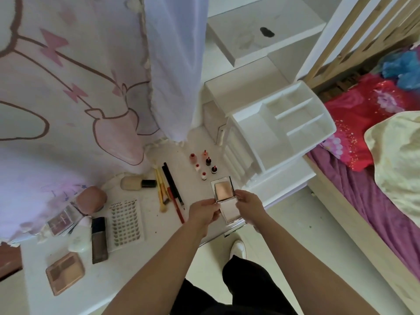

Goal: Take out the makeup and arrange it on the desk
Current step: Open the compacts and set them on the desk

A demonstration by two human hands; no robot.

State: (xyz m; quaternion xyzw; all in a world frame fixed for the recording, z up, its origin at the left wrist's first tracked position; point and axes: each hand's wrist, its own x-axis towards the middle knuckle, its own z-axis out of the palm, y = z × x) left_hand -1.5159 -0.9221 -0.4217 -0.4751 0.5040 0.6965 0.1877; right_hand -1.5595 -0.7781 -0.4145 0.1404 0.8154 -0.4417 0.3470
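two hands (203, 212) (250, 202) pinch one compact (223, 193) near six bottles (208, 161).

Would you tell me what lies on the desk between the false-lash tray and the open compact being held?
In the head view, yellow-handled brushes, a black pencil and a red pencil lie between the false-lash tray and the open compact.

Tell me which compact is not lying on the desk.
The square mirrored compact, held open by left hand and right hand; the others rest on the desk.
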